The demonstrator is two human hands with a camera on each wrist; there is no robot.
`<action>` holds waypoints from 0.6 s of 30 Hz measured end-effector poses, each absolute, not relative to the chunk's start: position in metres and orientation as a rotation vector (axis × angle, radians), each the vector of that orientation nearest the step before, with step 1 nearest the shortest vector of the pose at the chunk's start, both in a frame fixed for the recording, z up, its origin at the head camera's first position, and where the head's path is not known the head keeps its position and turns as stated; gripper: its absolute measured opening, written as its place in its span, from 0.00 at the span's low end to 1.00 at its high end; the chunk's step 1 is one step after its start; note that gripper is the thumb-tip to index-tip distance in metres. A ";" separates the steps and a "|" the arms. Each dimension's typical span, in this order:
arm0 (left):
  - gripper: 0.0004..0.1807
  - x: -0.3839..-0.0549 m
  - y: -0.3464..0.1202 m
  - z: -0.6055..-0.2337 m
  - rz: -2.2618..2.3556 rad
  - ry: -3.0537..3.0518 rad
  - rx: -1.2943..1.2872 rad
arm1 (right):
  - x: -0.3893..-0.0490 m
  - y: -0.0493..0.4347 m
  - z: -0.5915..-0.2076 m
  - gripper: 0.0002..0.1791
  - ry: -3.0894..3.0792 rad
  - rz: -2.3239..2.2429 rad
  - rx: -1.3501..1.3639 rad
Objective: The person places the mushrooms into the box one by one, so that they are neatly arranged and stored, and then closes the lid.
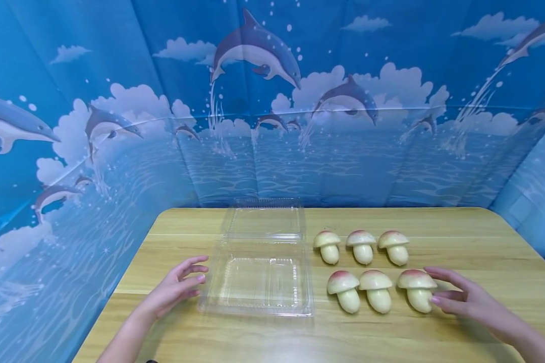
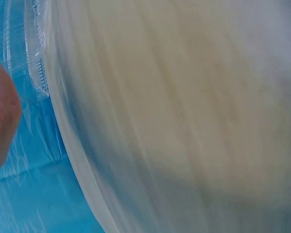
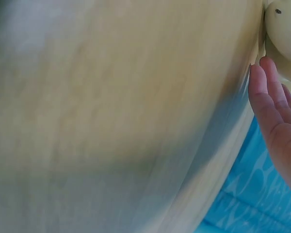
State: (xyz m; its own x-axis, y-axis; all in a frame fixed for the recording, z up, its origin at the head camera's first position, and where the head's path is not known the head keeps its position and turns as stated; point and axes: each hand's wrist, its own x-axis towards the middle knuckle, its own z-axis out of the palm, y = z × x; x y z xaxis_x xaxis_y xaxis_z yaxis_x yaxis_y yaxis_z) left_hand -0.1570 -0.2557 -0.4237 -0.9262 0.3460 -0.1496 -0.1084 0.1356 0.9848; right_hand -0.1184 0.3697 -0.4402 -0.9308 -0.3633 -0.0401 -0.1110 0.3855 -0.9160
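A hinged clear plastic container (image 1: 256,307) lies with its lid (image 1: 265,222) folded back. Just off its left side, my left hand (image 1: 181,282) hovers with fingers spread and holds nothing. To the container's right are several toy mushrooms with pale stems and pink-tinged caps, in two rows. My right hand (image 1: 465,297) reaches to the front-row rightmost mushroom (image 1: 419,292), its fingertips right at the cap and stem. In the right wrist view, fairly straight fingers (image 3: 262,92) point at a pale mushroom (image 3: 286,31) partly cut off by the frame edge.
Three mushrooms stand in the back row, among them the middle one (image 1: 361,247). Two more, including the left one (image 1: 345,291), lie close together in front. The wooden table (image 1: 490,242) has rounded back corners and meets a blue dolphin-print curtain (image 1: 272,166).
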 end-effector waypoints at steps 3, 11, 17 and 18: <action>0.32 -0.158 -0.254 -0.425 1.845 2.085 0.222 | -0.119 0.367 -0.441 0.30 2.416 -1.563 -0.424; 0.33 -0.159 -0.250 -0.426 1.834 2.078 0.229 | -0.119 0.363 -0.442 0.30 2.435 -1.581 -0.448; 0.34 -0.159 -0.249 -0.425 1.825 2.079 0.219 | -0.120 0.357 -0.441 0.31 2.429 -1.569 -0.395; 0.34 -0.160 -0.248 -0.425 1.824 2.077 0.220 | -0.120 0.357 -0.441 0.31 2.422 -1.569 -0.394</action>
